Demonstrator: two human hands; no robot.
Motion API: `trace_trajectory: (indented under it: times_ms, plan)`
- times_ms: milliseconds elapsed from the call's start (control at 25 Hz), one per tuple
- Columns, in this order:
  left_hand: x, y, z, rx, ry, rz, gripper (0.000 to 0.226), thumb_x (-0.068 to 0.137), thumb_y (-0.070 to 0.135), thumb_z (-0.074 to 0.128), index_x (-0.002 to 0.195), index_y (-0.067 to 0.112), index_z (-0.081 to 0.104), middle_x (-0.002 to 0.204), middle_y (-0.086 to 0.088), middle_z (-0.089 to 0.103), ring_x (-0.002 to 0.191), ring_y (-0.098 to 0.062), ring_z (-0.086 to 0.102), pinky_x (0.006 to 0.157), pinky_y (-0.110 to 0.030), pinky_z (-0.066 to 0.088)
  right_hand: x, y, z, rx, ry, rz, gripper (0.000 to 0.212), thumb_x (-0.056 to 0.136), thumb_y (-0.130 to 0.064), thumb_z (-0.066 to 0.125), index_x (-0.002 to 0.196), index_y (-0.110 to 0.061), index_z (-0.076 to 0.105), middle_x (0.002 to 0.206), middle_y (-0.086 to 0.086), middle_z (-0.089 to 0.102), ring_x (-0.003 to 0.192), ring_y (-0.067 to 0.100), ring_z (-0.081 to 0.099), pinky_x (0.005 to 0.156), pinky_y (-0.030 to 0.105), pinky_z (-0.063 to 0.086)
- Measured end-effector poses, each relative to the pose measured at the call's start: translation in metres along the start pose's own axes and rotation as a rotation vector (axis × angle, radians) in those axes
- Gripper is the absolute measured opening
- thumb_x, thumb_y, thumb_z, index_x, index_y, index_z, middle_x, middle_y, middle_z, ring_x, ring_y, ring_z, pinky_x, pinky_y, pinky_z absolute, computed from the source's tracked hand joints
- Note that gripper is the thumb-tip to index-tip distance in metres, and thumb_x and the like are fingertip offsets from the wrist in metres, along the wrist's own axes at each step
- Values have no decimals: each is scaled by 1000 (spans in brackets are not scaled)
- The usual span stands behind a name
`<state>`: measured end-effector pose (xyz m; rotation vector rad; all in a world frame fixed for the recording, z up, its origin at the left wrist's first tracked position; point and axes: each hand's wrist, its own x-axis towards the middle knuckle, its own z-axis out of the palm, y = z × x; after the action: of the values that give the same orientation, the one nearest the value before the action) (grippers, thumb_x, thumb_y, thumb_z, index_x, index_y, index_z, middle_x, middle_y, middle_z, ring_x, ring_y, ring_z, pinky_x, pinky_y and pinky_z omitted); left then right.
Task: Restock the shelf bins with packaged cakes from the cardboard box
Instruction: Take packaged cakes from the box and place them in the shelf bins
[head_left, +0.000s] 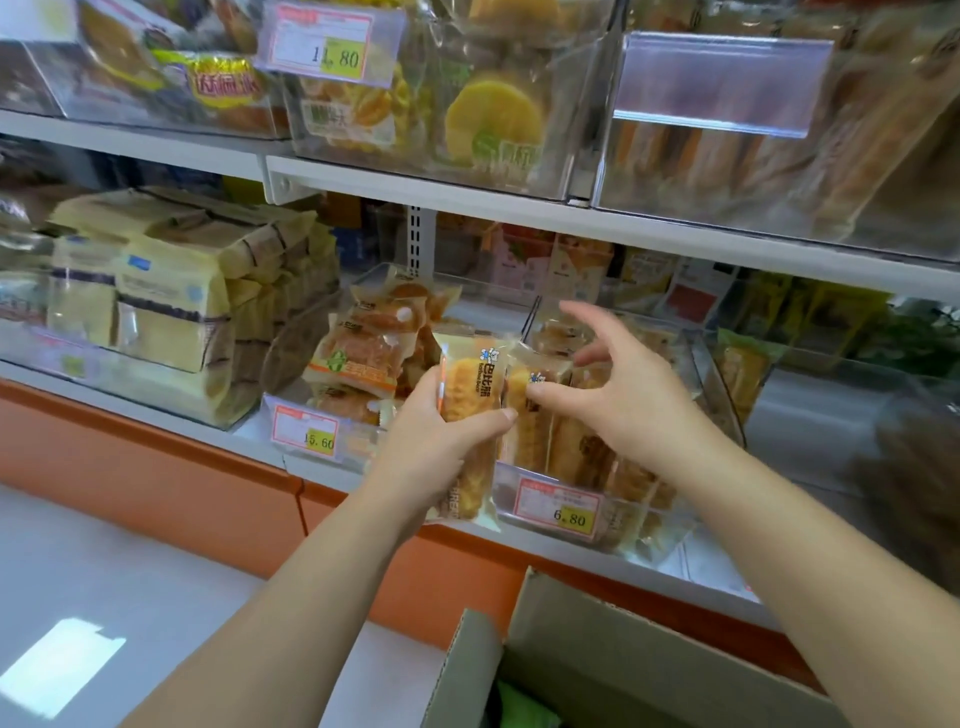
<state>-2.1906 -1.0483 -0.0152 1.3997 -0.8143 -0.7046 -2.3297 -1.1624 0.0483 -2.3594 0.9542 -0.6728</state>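
Note:
My left hand (441, 447) grips a clear-wrapped yellow cake pack (470, 384), held upright in front of the lower shelf. My right hand (618, 395) hovers over the clear shelf bin (644, 512) marked 6.80, fingers spread, thumb touching the top of a second cake pack (530, 415) standing in that bin. More of the same packs stand upright in the bin. The cardboard box (597, 644) sits open at the bottom of the view, below my arms; its inside is mostly hidden.
Left of that bin is a bin of orange-labelled cakes (363, 364) tagged 15.60, then stacked yellow bread packs (156, 296). The upper shelf (519, 208) carries clear bins of other pastries. An orange shelf base (156, 467) and pale floor (104, 597) lie below.

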Motion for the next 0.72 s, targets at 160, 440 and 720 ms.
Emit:
trace_trajectory:
  times_ms: [160, 440, 720]
  plan:
    - [4, 0, 3, -39, -8, -23, 49, 72, 27, 80, 118, 29, 62, 109, 7, 73, 102, -15, 70, 95, -46, 53, 4, 5, 8, -99, -14, -58, 34, 80, -36, 75, 112, -39, 63, 105, -15, 62, 92, 6, 59, 70, 20, 42]
    - [1, -2, 4, -18, 12, -41, 43, 78, 21, 79, 117, 26, 62, 107, 8, 74, 101, -13, 70, 96, -44, 52, -12, 21, 35, -261, 12, -78, 26, 81, -39, 73, 103, -32, 63, 87, -10, 58, 87, 17, 56, 74, 31, 44]
    - [-9, 6, 5, 29, 5, -26, 42, 79, 22, 78, 117, 28, 61, 105, 8, 73, 99, -11, 70, 92, -39, 54, -14, 18, 26, -253, -64, -82, 34, 88, -37, 67, 121, -33, 62, 102, -12, 62, 95, 11, 52, 89, 32, 45]
